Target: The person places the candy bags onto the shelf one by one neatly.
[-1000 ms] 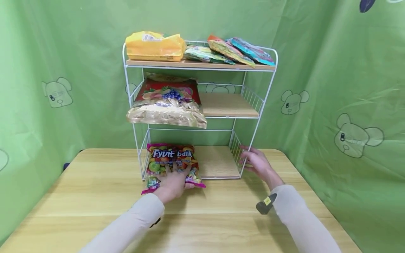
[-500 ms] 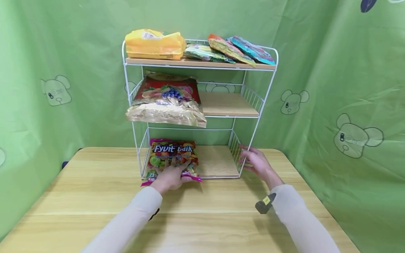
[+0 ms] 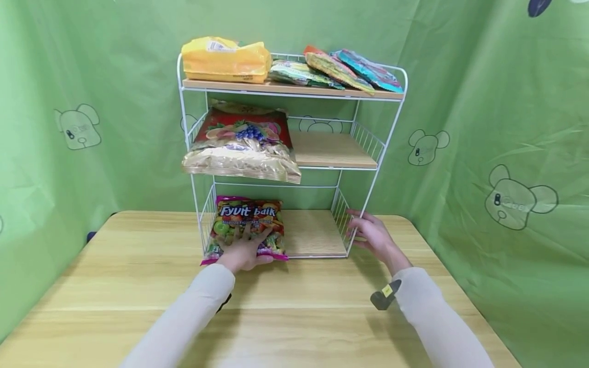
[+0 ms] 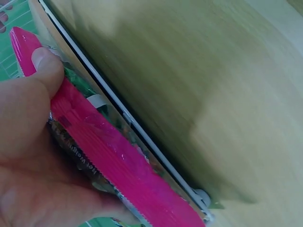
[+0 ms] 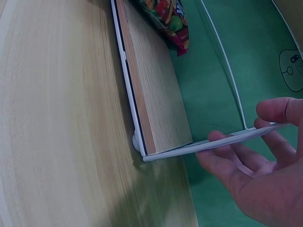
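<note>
A bag of fruit chewy candy (image 3: pixel 250 212) with pink end seals lies on the bottom tier of the white wire rack (image 3: pixel 379 166), at its left side, its front seal over the tier's front edge. Over the bag's lower front, my left hand (image 3: pixel 241 254) presses with its fingers spread; in the left wrist view its thumb (image 4: pixel 47 66) touches the pink seal (image 4: pixel 109 151). My right hand (image 3: pixel 375 236) holds the rack's front right upright (image 5: pixel 208 143), with the thumb on one side and fingers on the other.
A large red and gold bag (image 3: pixel 246 145) overhangs the middle tier's left front. On the top tier lie a yellow bag (image 3: pixel 225 61) and several flat snack packets (image 3: pixel 340 71). The rack stands on a wooden table (image 3: pixel 313 306) against green cloth (image 3: pixel 138 153).
My left hand has pushed the candy bag back and slightly left, deeper onto the bottom tier. The right hand stays at the upright. The head view has shifted slightly.
</note>
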`<action>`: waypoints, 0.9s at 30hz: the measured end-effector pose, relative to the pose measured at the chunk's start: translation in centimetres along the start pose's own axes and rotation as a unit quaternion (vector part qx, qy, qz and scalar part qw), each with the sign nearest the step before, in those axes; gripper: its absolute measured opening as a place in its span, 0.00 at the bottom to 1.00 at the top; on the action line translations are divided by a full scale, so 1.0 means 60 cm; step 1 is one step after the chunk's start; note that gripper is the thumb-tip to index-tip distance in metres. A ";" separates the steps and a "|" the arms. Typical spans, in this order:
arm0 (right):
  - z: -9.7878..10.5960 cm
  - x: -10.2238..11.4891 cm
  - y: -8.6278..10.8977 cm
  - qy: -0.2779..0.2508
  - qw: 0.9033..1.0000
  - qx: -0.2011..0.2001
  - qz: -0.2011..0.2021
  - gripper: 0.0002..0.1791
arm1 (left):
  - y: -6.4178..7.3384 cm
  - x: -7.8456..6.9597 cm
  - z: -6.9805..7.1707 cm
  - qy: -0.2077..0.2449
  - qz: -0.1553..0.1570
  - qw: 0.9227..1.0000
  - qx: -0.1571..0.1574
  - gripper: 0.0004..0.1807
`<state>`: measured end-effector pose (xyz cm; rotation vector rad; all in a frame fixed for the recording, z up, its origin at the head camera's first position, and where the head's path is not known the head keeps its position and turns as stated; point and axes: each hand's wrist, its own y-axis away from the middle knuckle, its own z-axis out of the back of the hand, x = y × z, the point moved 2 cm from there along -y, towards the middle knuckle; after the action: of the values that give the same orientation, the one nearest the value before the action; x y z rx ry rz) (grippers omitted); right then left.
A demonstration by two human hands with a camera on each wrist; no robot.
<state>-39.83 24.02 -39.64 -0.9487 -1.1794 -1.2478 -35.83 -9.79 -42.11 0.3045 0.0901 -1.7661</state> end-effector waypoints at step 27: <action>0.000 -0.001 0.001 -0.005 1.000 -0.001 -0.004 0.35 | -0.007 0.014 -0.014 -0.022 0.002 0.998 -0.064 0.48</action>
<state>-39.79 24.04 -39.69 -0.9533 -1.1903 -1.2522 -36.25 -10.31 -43.16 0.1714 0.1704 -1.7535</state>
